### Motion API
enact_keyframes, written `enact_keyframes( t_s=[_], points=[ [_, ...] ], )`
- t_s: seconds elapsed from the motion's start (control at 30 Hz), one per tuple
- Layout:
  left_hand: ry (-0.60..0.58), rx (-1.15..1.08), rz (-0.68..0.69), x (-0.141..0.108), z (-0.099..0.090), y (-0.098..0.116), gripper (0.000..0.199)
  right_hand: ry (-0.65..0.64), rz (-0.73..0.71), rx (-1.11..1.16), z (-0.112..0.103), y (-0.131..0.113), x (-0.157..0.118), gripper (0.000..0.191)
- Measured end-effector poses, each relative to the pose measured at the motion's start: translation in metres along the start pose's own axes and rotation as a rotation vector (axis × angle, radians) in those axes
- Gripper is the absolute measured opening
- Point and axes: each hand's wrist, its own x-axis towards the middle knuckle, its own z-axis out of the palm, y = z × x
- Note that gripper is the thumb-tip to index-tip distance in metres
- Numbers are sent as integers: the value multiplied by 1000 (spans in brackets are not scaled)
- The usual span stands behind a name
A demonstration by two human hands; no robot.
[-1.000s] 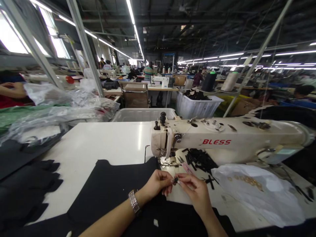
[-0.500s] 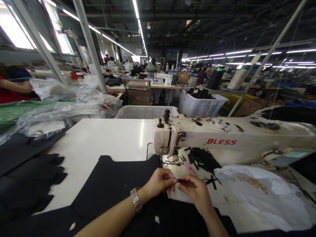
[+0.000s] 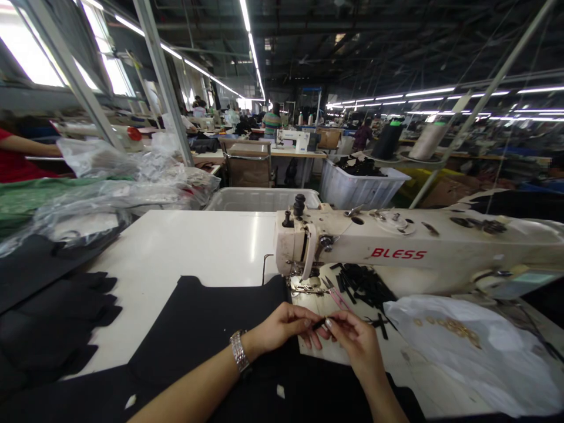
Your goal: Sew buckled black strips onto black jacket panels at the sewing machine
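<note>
In front of the sewing machine (image 3: 343, 241), my two hands meet over the black fabric panel (image 3: 211, 317). A short black strip (image 3: 319, 323) spans the gap between my fingertips. My left hand (image 3: 286, 326), with a metal watch (image 3: 239, 352) at the wrist, pinches one end between thumb and fingers. Closed on the other end is my right hand (image 3: 355, 335); a tiny gold-coloured glint shows there, too small to make out. Pink-handled thread snips (image 3: 337, 295) lie just beyond my fingers, beside a heap of black strips (image 3: 363, 285).
A white plastic bag (image 3: 476, 352) with several gold rings (image 3: 458, 330) on it lies at the right. Stacked dark pieces (image 3: 48, 323) and plastic-wrapped goods (image 3: 132, 188) sit at the left. Behind the table stand plastic bins (image 3: 361, 185). A person's red sleeve (image 3: 17, 153) shows far left.
My hands have moved slightly apart, and more of the black strip shows between them. My left hand's lower fingers have spread out. The fabric panel has stayed in place.
</note>
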Motion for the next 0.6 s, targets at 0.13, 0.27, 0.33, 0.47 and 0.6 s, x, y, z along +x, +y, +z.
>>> enact_keyframes(
  t_s=[0.13,0.27,0.33,0.47,0.6],
  points=[
    [110,-32,-4,3,-1,-6,39,-88,14,25,2,-3,-2,26],
    [215,-60,61,5,-1,-13,41,-157,-72,-53,6,-2,-2,23],
    [204,-23,129,5,-2,-13,41,-186,-145,-120,5,0,-2,20],
    [210,35,182,5,-3,-9,29,-158,-241,-215,4,6,-2,17],
    [244,-2,99,5,-1,-7,34,-155,-195,-122,5,6,-2,18]
  ],
)
